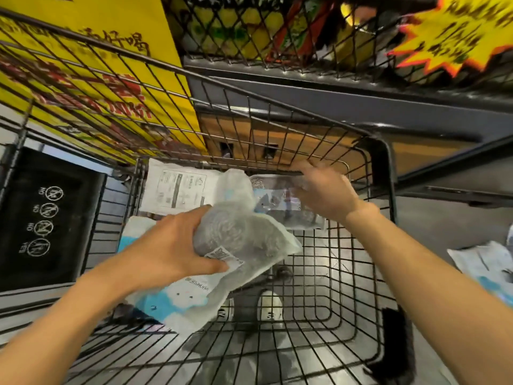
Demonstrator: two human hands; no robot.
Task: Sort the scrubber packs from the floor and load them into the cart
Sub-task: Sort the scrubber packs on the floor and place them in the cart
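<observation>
The left hand [169,245] is clamped round a translucent white plastic pack of grey steel-wool scrubbers [238,240], thumb on the near edge by the barcode label and fingers over the top, holding it above the near left part of the black wire shopping cart [385,168]. That grip probably keeps the floppy pack steady while a spot is made for it. Under it lies a white pack with a pale blue cartoon print [177,298], resting at the left of the cart.

The right hand [324,190] reaches to the far right corner with fingers spread and apart, touching a clear flat pack of scrubbers [280,201] that rests against the far wall; it seems to be pressing or straightening it so that the packs lie in order. Whether any finger curls under the edge cannot be told. A white pack with a printed label [177,187] lies at the far left of the cart.

Another white and blue pack [483,265] waits on the grey floor [444,218] at the right, so the loading is not finished.
</observation>
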